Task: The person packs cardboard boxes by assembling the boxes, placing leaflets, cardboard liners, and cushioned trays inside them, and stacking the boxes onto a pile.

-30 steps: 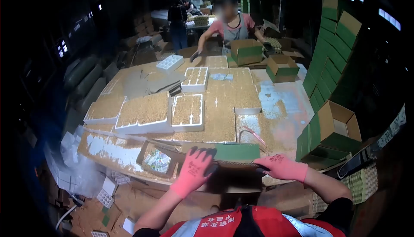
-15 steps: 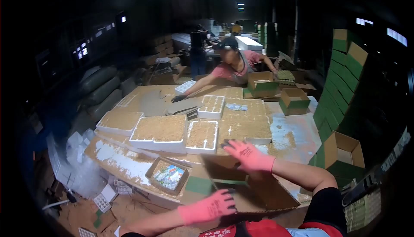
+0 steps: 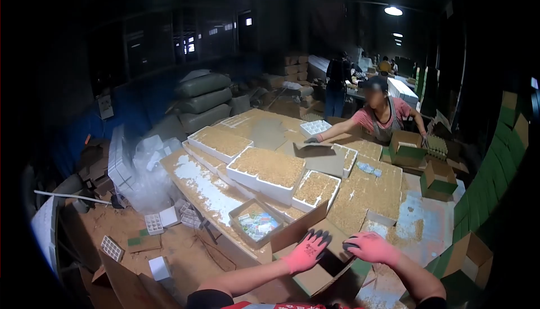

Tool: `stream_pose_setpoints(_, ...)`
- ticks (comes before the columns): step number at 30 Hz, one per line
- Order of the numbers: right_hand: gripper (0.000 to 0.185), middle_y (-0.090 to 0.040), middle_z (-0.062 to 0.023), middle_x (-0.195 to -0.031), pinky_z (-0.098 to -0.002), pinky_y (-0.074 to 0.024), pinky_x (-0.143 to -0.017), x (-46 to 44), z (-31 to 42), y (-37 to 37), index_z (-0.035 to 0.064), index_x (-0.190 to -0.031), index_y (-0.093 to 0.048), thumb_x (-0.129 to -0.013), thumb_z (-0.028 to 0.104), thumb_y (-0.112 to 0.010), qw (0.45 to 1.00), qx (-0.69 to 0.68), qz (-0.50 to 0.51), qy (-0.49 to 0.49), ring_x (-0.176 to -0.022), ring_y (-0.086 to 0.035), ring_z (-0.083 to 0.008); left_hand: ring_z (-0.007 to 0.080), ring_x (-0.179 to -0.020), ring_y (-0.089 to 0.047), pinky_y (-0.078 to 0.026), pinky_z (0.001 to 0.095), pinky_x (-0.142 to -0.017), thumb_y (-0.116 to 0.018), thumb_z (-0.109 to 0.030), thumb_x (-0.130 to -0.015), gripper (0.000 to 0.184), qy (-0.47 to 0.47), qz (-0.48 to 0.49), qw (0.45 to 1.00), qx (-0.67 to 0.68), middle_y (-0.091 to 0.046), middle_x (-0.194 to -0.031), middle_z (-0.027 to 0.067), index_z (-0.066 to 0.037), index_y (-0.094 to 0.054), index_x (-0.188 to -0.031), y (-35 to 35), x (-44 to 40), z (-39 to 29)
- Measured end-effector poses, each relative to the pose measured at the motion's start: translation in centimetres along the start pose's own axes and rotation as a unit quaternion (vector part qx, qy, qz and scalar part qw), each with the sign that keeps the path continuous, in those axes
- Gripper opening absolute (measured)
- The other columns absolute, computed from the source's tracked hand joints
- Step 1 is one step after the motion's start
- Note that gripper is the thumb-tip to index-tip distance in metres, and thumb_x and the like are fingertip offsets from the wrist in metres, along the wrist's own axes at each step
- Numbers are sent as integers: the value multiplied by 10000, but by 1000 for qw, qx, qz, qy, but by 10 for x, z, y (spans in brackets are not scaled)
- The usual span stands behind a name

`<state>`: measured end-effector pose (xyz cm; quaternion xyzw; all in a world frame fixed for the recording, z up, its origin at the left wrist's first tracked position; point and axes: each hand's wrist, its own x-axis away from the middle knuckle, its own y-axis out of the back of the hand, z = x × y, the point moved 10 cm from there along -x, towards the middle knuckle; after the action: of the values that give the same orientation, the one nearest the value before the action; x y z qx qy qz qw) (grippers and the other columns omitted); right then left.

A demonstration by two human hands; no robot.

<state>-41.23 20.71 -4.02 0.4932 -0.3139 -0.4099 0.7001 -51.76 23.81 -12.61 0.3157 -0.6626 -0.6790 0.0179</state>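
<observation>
An open cardboard box [image 3: 314,280] stands right in front of me at the table's near edge, its flaps raised. My left hand [image 3: 309,251], in a pink glove with dark fingertips, lies over the box with its fingers stretched out against the inside of a flap. My right hand [image 3: 372,247], gloved alike, is at the box's right side with fingers curled over the cardboard edge. Part of the box's inside is in dark shadow. Just beyond the box is a smaller carton [image 3: 232,217] holding printed cards [image 3: 260,224].
White foam trays [image 3: 264,169] filled with tan grains cover the table [image 3: 197,168]. Across it, a co-worker [image 3: 385,109] reaches to a grey cardboard sheet [image 3: 320,157]. Green-and-brown boxes [image 3: 484,196] are stacked at right. Plastic wrap [image 3: 149,165] and cell trays [image 3: 112,248] lie at left.
My view has turned left. My right hand has come down from over the far flap to the box's right side. The co-worker's grey sheet has shifted over the trays.
</observation>
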Motion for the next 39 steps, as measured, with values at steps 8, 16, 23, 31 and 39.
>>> stream_pose_setpoints(8, 581, -371, -238, -1398, -568, -201, -1101, -18, -44, -34, 63, -1398, -386, -906, 329, -542, 915, -1, -325, -238, -1313, -322, -406, 357, -1272, -443, -318, 432, -1099, -573, -261, -854, 491, -100, 145, 984, -8, -490, -1349, 207, -6, -522, -1270, 67, -32, 15)
stream_pose_setpoints(16, 509, -348, -230, -1428, -469, -251, -1117, 27, -69, -66, 27, -1405, -358, -951, 218, -484, 742, -122, -558, -350, -1326, -334, -395, 445, -1402, -243, -174, 532, -1150, -446, -628, -892, 855, 38, 256, 965, 43, -263, -1491, 313, -36, -269, -1482, -13, 23, 31)
stream_pose_setpoints(23, 462, -468, -176, -1353, -389, -390, -993, -11, 33, -148, 54, -1401, -382, -973, 201, -476, 792, -319, -405, -328, -1211, -473, -329, 281, -1411, -287, -223, 374, -1163, -436, -289, -1000, 598, 156, 72, 851, 497, -299, -1514, 208, 0, -246, -1488, -16, 97, 202)
stream_pose_setpoints(31, 468, -638, -129, -931, -387, -517, -660, -81, 114, -115, 44, -1342, -375, -906, 155, -505, 998, 19, 36, 40, -848, -643, -317, 241, -1223, -503, -418, 349, -1013, -514, -254, -929, 587, 531, 88, 556, 633, -479, -1381, 165, -21, -355, -1444, -102, 269, 249)
stream_pose_setpoints(39, 450, -660, -129, -1095, -342, -485, -859, -173, -51, -14, 59, -1274, -544, -901, 300, -615, 926, -317, -125, -161, -946, -623, -194, 281, -1143, -573, -438, 350, -992, -547, -180, -889, 637, 431, 118, 770, 455, -579, -1262, 215, -16, -317, -1459, -28, 114, 198)
